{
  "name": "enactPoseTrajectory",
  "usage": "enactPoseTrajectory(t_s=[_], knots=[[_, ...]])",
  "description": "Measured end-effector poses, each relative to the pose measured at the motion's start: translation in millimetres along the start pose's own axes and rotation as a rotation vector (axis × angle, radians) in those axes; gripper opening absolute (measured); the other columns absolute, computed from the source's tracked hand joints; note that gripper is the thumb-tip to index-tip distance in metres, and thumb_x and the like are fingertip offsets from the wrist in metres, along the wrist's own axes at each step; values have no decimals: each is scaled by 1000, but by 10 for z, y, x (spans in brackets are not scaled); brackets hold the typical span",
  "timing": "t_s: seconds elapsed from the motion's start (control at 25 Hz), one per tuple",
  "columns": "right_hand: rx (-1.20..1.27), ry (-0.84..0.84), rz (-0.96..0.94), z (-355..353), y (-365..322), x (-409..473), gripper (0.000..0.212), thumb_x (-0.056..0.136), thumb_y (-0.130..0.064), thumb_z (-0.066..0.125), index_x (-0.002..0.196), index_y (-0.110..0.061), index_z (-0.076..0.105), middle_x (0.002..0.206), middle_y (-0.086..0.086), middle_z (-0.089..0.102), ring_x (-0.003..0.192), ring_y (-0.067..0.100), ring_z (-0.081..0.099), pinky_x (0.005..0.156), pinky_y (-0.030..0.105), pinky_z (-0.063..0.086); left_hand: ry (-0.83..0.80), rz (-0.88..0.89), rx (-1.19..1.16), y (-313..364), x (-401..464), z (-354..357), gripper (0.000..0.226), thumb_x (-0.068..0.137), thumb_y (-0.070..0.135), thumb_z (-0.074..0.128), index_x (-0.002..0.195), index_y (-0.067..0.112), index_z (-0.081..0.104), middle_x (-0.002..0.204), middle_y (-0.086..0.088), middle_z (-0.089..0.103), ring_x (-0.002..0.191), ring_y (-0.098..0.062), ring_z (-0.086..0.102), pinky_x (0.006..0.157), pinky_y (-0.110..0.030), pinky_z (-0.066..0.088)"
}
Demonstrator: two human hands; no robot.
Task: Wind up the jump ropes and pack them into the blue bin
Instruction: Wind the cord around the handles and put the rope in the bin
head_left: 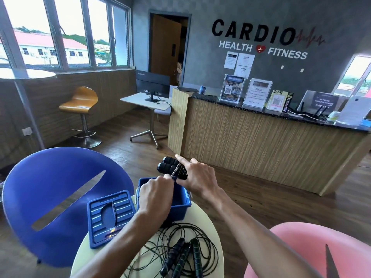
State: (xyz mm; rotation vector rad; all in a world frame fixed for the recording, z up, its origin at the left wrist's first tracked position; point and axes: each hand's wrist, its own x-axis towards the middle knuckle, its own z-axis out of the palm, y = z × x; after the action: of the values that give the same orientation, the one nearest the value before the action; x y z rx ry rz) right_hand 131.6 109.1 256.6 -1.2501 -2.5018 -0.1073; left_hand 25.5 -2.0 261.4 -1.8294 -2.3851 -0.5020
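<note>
Above the blue bin (180, 201) at the table's (208, 223) far edge, the right hand (197, 176) grips paired rope handles (170, 167), forefinger outstretched, while the left hand (155, 192) pinches the cord (175, 169); loose ropes (186, 251) lie near the front edge.

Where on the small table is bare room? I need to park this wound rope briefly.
Little: a strip of tabletop right of the blue bin, and a patch by the left forearm below the bin lid. The near half is crowded with loose jump ropes.
</note>
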Motion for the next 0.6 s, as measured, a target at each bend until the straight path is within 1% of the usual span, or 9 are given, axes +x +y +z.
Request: enactPoseTrajectory(t_s=[0.08, 0.12, 0.16, 0.24, 0.32, 0.4, 0.48, 0.52, 0.6], knots=[[10, 14, -6, -32, -15, 23, 75, 86, -56, 60, 154, -40, 33, 106, 4, 63, 98, 28, 67, 77, 38, 51, 28, 23, -57, -8, 12, 41, 20, 99, 31, 43, 91, 19, 57, 84, -4, 70, 81, -25, 68, 62, -33, 44], [14, 19, -12, -48, -12, 34, 75, 86, -55, 60, 154, -40, 33, 107, 4, 63, 98, 28, 67, 77, 37, 50, 26, 25, -239, -72, 31, 85, 22, 98, 33, 44, 84, 21, 55, 77, -2, 70, 74, -23, 68, 61, -33, 49], [21, 20, -16, -57, -7, 35, 75, 86, -54, 61, 154, -40, 33, 107, 4, 64, 98, 28, 67, 76, 37, 50, -16, 23, -504, -143, 69, 149, 23, 98, 31, 46, 79, 21, 54, 72, -2, 71, 70, -21, 69, 63, -35, 54], [33, 13, -21, -54, -7, 23, 75, 87, -57, 61, 154, -40, 33, 107, 4, 64, 99, 29, 68, 77, 37, 50, -219, -76, -1133, -197, 121, 210, 20, 99, 16, 45, 85, 9, 57, 78, -10, 74, 75, -26, 72, 71, -34, 60], [39, 3, -25, -49, -27, 30, 77, 87, -61, 61, 155, -39, 33, 109, 5, 65, 101, 30, 67, 79, 39, 51, -401, -178, -1572, -217, 116, 197, 19, 100, 11, 39, 94, 1, 55, 78, -20, 69, 64, -30, 65, 64, -36, 58], [36, 6, -27, -33, -40, 56, 78, 86, -62, 62, 155, -39, 32, 110, 6, 65, 101, 30, 67, 79, 39, 51, -473, -237, -1774, -233, 106, 199, 24, 100, 23, 38, 89, 8, 53, 59, -10, 52, 43, -16, 41, 43, -26, 41], [22, 16, -30, -29, -47, 74, 81, 84, -62, 65, 155, -38, 33, 109, 6, 65, 100, 30, 68, 78, 38, 51, -483, -345, -1911, -214, 114, 230, 29, 101, 33, 40, 85, 12, 52, 53, 0, 36, 38, -7, 25, 35, -18, 26], [16, 9, -32, -23, -38, 80, 83, 83, -61, 67, 155, -38, 33, 109, 6, 65, 100, 30, 68, 78, 38, 51, -476, -396, -1968, -193, 114, 246, 28, 101, 32, 41, 85, 11, 52, 52, 2, 34, 37, -5, 25, 33, -16, 25], [24, -16, -25, 7, -23, 65, 81, 83, -58, 67, 154, -37, 34, 112, 6, 66, 102, 30, 67, 79, 38, 51, -461, -437, -2070, -115, 81, 231, 27, 100, 28, 43, 85, 7, 52, 54, 2, 40, 40, -5, 33, 36, -15, 35]])
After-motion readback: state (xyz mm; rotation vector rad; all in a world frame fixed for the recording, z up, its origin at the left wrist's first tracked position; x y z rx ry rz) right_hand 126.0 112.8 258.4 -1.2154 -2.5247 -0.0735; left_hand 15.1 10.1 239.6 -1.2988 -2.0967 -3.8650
